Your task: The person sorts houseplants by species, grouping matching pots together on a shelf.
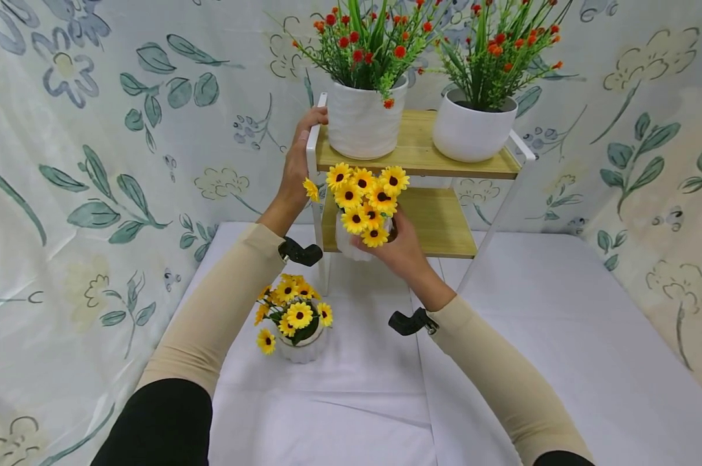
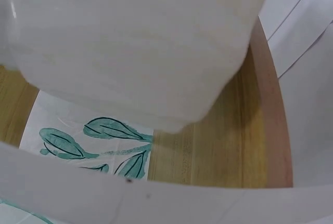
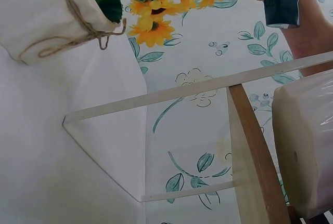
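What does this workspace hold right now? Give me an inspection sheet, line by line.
Surface: white cloth, creased.
Job's things: sunflower pot held at the lower shelf of the white-framed rack; second sunflower pot stands on the cloth.
Clutter: two white pots of red flowers on the top shelf.
Grippers: left hand grips the rack's frame; right hand holds the sunflower pot.
Cables: nothing seen.
Surroundings: floral curtain on all sides.

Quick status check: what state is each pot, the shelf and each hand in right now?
Left hand: grips the shelf frame.
Right hand: holds the sunflower pot, lifted at the lower shelf.
Second sunflower pot: upright on the white cloth.
Two red-flower pots: upright on the top shelf.
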The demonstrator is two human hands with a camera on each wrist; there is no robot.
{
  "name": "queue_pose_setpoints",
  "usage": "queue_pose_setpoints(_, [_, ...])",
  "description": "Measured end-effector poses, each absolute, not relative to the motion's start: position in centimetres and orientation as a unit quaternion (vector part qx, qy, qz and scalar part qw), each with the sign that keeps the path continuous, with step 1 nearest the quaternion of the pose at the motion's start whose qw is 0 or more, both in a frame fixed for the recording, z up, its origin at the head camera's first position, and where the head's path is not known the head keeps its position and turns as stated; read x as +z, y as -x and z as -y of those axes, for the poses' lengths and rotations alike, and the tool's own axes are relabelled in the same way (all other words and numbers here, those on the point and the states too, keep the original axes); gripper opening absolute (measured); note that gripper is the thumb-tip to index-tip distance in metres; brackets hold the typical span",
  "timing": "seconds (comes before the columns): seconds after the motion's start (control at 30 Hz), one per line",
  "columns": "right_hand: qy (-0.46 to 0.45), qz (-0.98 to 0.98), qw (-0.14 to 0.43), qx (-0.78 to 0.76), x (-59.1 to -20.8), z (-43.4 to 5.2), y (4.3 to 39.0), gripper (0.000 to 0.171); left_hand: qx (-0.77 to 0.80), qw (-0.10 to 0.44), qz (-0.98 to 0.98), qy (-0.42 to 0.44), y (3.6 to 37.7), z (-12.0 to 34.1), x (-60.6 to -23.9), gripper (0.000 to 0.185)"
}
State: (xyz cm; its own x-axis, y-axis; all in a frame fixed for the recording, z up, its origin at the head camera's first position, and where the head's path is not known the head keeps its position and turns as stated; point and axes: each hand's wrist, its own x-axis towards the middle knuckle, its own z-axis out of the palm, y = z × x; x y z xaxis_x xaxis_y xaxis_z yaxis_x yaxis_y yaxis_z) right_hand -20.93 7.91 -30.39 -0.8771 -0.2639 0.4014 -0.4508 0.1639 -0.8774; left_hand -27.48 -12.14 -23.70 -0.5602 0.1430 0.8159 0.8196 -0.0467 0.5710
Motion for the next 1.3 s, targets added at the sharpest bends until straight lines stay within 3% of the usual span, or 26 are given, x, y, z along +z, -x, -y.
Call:
queue_pose_setpoints(0.93, [-0.224,0.796,0.059,0.56,-30.1,-7.9,22.8,0.079,-0.607,0.278,0.645,0.373,27.0,12.1,-23.4,0.041])
queue_pose_setpoints(1.3, [-0.22,0.806,0.063,0.546,-33.1,-8.4,25.7,0.084,-0.603,0.283,0.646,0.372,27.0,12.1,-23.4,0.041])
